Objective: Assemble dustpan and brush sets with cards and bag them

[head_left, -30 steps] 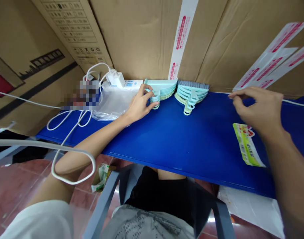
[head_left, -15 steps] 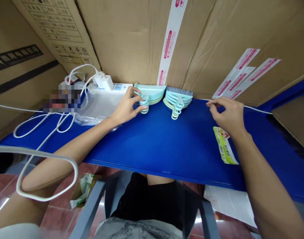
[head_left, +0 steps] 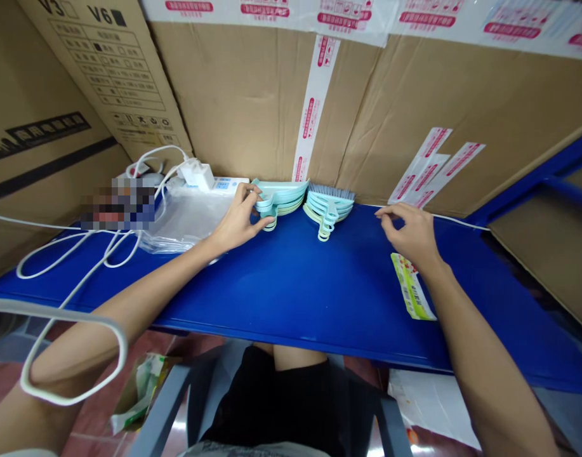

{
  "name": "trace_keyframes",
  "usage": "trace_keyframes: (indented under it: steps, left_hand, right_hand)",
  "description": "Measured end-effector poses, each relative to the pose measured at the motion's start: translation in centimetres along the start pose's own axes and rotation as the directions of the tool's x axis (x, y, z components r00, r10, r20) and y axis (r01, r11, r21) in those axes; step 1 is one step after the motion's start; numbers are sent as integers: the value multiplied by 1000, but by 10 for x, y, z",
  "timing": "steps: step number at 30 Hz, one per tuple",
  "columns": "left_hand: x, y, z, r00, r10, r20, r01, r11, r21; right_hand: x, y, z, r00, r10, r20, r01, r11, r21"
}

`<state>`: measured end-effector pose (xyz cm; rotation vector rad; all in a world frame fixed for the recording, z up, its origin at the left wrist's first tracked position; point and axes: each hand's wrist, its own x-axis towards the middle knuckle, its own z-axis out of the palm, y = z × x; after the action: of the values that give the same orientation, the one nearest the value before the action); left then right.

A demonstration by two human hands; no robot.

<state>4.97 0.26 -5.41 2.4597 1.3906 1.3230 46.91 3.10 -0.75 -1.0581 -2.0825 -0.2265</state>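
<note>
A stack of light blue and pale green dustpans (head_left: 284,192) rests at the back of the blue table. My left hand (head_left: 240,222) is at its left side, fingers curled onto the top pan's edge and thumb by the handles, closed on the stack. Just right of it lies a stack of small hand brushes (head_left: 329,206) in the same colours, grey bristles toward the cardboard. My right hand (head_left: 409,231) hovers to the right of the brushes. Its thumb and fingers are drawn together, with nothing visible in them. Below that hand lies a green and white packet (head_left: 412,289).
Clear plastic bags (head_left: 186,219) lie left of my left hand, before a white power strip (head_left: 231,184) with a plugged-in adapter (head_left: 200,176). White cables (head_left: 72,292) loop over the left side. A cardboard wall (head_left: 252,95) stands along the blue table's (head_left: 291,292) back.
The view has tilted up and shifted right, so more cardboard shows. Both hands keep nearly the same places relative to the dustpans and brushes.
</note>
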Motion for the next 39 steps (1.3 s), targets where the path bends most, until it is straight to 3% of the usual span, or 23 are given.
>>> trace_keyframes:
  steps: [10,14,18,20,22,26,27,29,33,39]
  left_hand:
    - [-1,4,2,990,-14,-141,20,999,38]
    - [4,14,-8,961,21,-276,6,995,97]
    - [2,58,-32,916,142,-374,-78,980,181]
    - [-19,95,-42,916,183,-358,-116,973,201]
    - [-56,136,-44,919,230,-320,-170,964,204]
    - [-143,203,-24,937,280,-210,-254,957,141]
    - [-158,214,-15,925,315,-213,-296,948,117]
    - [-174,230,2,945,262,-196,-253,965,72]
    - [-159,240,33,963,255,-89,-253,967,41]
    - [-126,242,71,971,232,-51,-228,970,80]
  right_hand:
    - [0,-1,-1,999,28,17,-29,999,16]
    - [0,-1,-2,1000,27,8,-27,999,25]
    - [0,3,-5,1000,22,-9,-22,999,27]
    - [0,6,-8,998,40,-38,-39,999,23]
    - [0,9,-10,997,56,-50,-55,998,19]
    - [0,12,-13,996,57,-62,-56,998,18]
    - [1,12,-14,996,57,-64,-56,998,21]
    - [1,11,-14,997,60,-57,-59,998,31]
    - [1,9,-17,996,66,-60,-63,997,42]
    - [0,13,-18,996,55,-76,-50,997,63]
